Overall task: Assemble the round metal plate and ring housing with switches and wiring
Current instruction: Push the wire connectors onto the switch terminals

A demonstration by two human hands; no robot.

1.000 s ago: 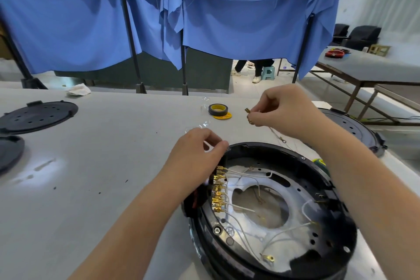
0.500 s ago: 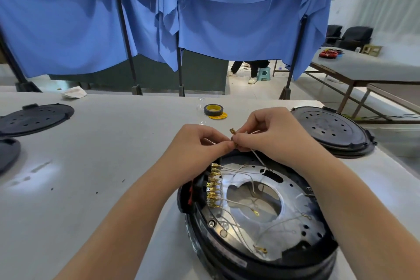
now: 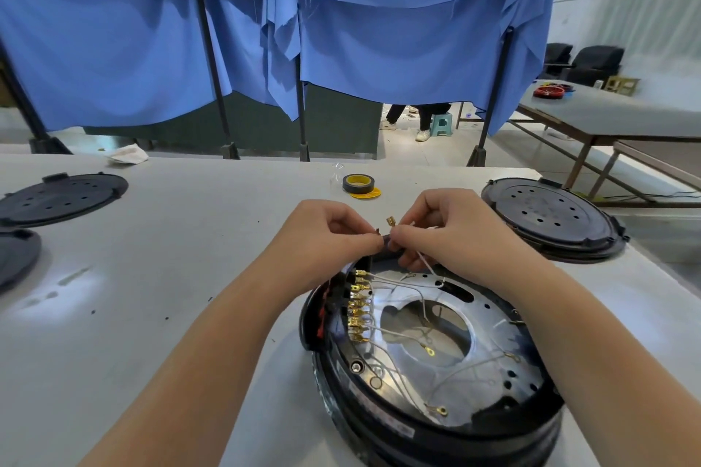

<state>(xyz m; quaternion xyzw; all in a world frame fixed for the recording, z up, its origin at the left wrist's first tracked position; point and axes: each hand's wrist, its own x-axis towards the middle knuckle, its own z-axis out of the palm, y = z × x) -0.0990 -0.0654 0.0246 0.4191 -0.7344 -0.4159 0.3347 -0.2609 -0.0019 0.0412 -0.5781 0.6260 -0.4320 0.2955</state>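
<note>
Both hands meet at the ring housing's (image 3: 436, 432) far rim. Right hand (image 3: 451, 229) pinches a white wire (image 3: 426, 265), its brass spade terminal (image 3: 390, 221) pointing up and far. Left hand (image 3: 328, 235) pinches fingertips beside it; what they hold I cannot tell.

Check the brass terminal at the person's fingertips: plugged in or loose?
Loose: the brass terminal sticks up free above the right hand, clear of the terminal row.
</note>
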